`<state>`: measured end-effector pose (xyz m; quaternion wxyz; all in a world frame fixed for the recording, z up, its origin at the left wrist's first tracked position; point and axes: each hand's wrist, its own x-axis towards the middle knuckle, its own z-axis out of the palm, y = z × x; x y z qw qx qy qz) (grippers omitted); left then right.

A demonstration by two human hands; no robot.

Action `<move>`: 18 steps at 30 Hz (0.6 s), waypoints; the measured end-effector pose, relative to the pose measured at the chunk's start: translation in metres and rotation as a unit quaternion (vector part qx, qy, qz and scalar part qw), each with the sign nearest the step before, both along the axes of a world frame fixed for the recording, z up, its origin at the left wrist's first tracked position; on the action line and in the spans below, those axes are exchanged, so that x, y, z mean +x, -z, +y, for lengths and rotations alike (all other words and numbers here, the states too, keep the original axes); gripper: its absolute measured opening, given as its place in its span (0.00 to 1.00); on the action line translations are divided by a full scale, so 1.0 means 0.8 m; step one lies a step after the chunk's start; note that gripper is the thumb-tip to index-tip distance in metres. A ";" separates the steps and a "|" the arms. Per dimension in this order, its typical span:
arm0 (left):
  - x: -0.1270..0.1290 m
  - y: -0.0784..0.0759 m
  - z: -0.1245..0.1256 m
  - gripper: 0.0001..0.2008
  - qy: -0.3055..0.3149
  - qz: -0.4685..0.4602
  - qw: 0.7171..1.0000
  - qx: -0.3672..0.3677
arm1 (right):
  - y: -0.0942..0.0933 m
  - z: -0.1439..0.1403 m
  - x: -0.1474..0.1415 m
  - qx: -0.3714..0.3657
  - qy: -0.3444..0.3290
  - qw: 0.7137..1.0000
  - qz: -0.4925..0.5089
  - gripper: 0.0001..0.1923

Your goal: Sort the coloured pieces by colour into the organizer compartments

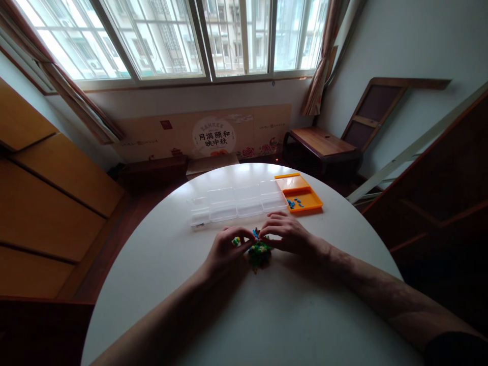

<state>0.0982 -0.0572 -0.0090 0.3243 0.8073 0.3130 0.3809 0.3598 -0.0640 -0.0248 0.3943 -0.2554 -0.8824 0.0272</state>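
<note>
A small green model built of tiny plastic building blocks (260, 258) stands on the white table, with blue, yellow and dark bits among the green. My left hand (227, 247) comes at it from the left, thumb and forefinger pinched at its upper part. From the right, my right hand (288, 233) has thumb and forefinger closed on the same spot, its other fingers loosely bent. The fingertips of both hands nearly meet at a blue part on top. Any loose piece between the fingertips is too small to make out. A yellow and green bit shows behind my left fingers.
Beyond my hands lies a row of clear plastic compartment boxes (223, 211). To its right sits an orange tray (312, 205) with several small blue pieces (292, 204). The round white table (152, 284) curves away on both sides; a wooden chair (324, 142) stands beyond it.
</note>
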 end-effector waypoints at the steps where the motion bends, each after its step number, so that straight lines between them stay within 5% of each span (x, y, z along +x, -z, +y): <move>1: 0.000 0.000 0.000 0.10 -0.002 0.000 1.000 0.000 | 0.000 0.000 0.000 -0.001 -0.002 1.000 0.000 0.01; 13: -0.002 0.002 0.001 0.10 0.000 0.002 1.000 0.025 | -0.002 0.000 0.003 -0.005 0.016 1.000 -0.010 0.02; 18: -0.010 0.010 0.005 0.03 -0.050 0.050 0.994 0.084 | -0.007 0.007 0.028 0.011 0.107 0.994 0.025 0.03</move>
